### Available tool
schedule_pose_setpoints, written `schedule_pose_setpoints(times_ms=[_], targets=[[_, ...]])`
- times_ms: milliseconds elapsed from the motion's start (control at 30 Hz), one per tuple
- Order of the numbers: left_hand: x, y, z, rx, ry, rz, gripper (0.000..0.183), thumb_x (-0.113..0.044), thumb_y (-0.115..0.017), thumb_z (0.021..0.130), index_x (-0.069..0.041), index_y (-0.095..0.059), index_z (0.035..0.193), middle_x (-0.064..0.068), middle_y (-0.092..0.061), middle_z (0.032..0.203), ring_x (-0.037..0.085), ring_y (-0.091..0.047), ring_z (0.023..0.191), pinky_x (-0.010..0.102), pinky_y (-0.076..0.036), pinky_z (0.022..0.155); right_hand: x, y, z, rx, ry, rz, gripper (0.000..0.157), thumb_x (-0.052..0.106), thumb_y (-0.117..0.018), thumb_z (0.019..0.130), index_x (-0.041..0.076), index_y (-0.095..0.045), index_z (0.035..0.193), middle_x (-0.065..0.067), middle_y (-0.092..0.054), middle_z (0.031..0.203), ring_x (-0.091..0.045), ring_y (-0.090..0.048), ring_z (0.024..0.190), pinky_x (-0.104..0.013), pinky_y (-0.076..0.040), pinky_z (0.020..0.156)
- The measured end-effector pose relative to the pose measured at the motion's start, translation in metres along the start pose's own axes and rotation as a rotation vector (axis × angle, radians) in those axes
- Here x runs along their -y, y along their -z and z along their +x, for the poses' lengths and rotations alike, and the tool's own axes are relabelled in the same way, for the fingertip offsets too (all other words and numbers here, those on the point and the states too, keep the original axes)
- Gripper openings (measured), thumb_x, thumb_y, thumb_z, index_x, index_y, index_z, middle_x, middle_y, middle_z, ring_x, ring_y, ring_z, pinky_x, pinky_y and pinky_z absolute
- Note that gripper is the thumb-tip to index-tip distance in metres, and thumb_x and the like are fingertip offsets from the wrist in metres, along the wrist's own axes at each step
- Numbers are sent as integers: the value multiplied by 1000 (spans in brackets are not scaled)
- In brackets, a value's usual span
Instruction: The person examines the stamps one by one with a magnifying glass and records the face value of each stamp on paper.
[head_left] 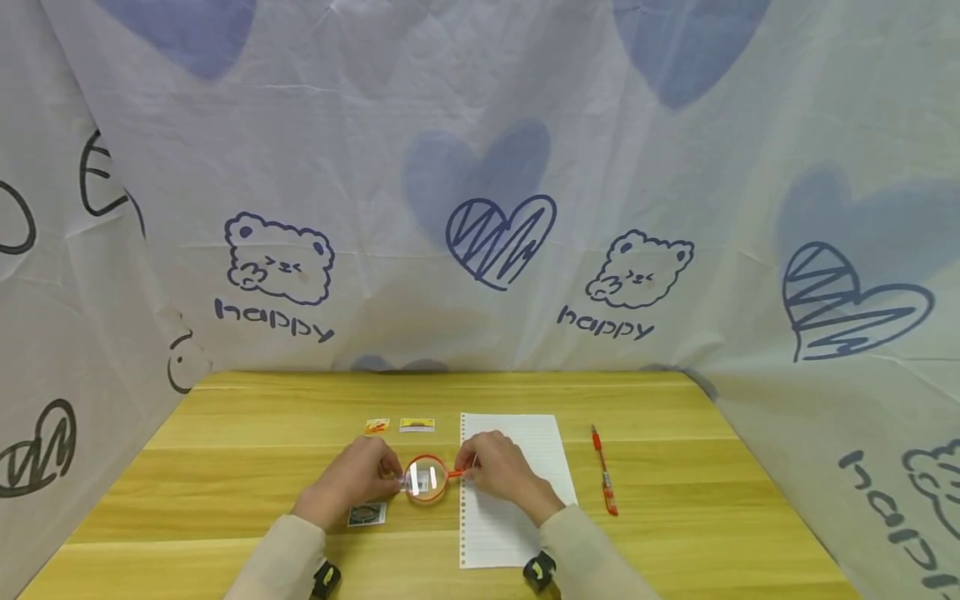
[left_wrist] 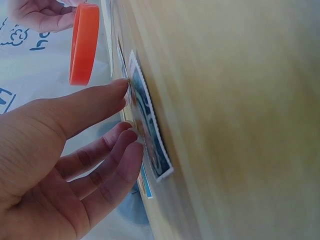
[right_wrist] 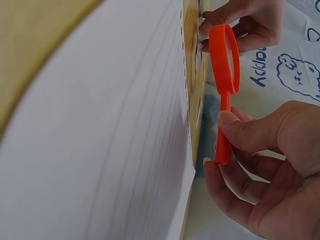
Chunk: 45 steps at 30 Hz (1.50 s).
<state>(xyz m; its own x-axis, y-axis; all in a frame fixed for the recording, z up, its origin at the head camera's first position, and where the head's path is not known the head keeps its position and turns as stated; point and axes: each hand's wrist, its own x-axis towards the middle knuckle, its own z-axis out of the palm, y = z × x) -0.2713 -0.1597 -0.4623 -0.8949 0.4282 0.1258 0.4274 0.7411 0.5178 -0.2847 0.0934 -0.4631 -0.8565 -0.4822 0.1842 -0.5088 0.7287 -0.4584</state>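
Note:
My right hand (head_left: 501,468) pinches the handle of a red magnifying glass (head_left: 454,473) between thumb and fingers. In the right wrist view its round red rim (right_wrist: 218,60) stands above the table. Through the lens, in the head view, a small pale postage stamp shows. At this stamp's left edge, the thumb and fingertips of my left hand (head_left: 362,473) pinch it close to the tabletop; the fingers partly hide the contact. A dark stamp with a white perforated border (left_wrist: 150,120) lies just below the left hand, apart from the fingertips.
An orange stamp (head_left: 377,426) and a yellow stamp (head_left: 417,425) lie beyond the hands. Lined paper (head_left: 517,533) with punched holes lies under the right hand. A red pen (head_left: 603,471) is to its right. A printed white cloth (head_left: 390,317) hangs behind the wooden table (head_left: 660,550).

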Motion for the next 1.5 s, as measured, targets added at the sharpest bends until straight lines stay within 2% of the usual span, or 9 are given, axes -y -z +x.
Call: schedule_pose_setpoints(times_ms=[633, 867, 1167, 1500], targets=[[2, -1, 0, -2, -5, 6, 8, -7, -87, 80, -9, -81, 85, 2, -76, 82, 14, -67, 75, 28, -56, 66, -2, -1, -2, -9, -5, 10, 14, -2, -81, 82, 11, -79, 85, 4, -72, 78, -2, -56, 70, -18, -45, 64], [2, -1, 1, -4, -5, 11, 8, -7, -87, 80, -10, -80, 83, 1, -75, 80, 11, -65, 73, 27, -55, 64, -3, 0, -3, -9, -5, 12, 11, 1, -81, 84, 11, -79, 84, 3, -73, 79, -2, -56, 70, -18, -45, 63], [3, -2, 2, -7, -13, 18, 9, -6, -87, 79, -9, -80, 84, 3, -75, 81, 13, -66, 74, 27, -55, 65, -3, 12, -9, -4, 2, 44, 10, 0, -81, 84, 10, -79, 85, 0, -75, 81, -5, -59, 71, -20, -47, 63], [3, -1, 2, -2, -15, 18, 8, -7, -87, 80, -10, -80, 84, 1, -75, 81, 10, -65, 74, 28, -56, 66, -17, 27, -18, -39, -20, 29, 13, -1, -79, 85, 12, -78, 85, 3, -72, 79, -4, -57, 73, -21, -47, 66]])
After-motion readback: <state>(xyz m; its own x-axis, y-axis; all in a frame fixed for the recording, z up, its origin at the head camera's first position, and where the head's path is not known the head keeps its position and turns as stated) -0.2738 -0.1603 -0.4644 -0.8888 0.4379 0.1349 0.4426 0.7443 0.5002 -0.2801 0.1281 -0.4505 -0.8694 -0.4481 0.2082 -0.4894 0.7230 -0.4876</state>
